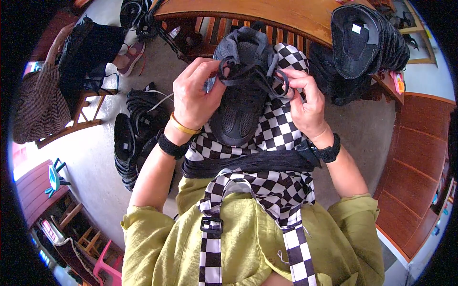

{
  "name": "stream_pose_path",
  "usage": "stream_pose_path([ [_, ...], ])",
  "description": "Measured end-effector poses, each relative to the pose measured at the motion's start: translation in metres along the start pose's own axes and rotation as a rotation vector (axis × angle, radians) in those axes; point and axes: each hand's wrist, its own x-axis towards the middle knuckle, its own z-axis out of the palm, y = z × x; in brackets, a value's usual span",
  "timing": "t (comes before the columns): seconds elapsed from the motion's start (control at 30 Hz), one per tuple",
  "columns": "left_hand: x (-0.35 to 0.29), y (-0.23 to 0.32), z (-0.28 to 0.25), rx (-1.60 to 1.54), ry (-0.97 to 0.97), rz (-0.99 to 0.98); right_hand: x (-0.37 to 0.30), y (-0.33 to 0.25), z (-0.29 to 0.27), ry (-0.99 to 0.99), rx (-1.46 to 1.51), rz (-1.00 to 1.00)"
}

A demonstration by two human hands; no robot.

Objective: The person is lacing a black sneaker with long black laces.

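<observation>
A black sneaker [234, 120] lies on my checkered apron [276, 126] over my lap, its toe toward me and its heel opening away. Across its upper, a flat black shoelace [253, 75] hangs in loose loops. My left hand [196, 90] is closed at the shoe's left side, pinching the lace between thumb and fingers. On the other side, my right hand [307, 102] pinches another part of the lace, which curls round near the fingertips. Part of the shoe's upper is hidden under the lace loops.
Beyond the shoe stands a wooden table [276, 12]. A stack of black shoe uppers [355, 45] leans at its right end. More stacked uppers [125, 148] lie on the floor at left. Another person's shoe [132, 58] shows at far left; a wooden cabinet [415, 167] stands right.
</observation>
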Motion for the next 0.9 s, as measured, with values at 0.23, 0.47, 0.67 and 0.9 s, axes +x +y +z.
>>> stream_pose_path([
  [0.23,-0.003,0.003,-0.001,-0.047,0.031,-0.031,-0.002,-0.004,-0.005,-0.073,-0.048,-0.064],
  [0.47,-0.002,0.011,-0.014,0.136,-0.186,0.130,0.007,-0.023,-0.008,-0.139,-0.329,-0.125],
  [0.67,0.000,0.005,-0.030,-0.028,-0.157,0.092,-0.005,-0.019,-0.022,-0.171,-0.310,-0.178],
  [0.9,0.030,-0.006,-0.029,-0.144,-0.034,-0.210,0.029,-0.021,-0.023,0.003,-0.168,0.166],
])
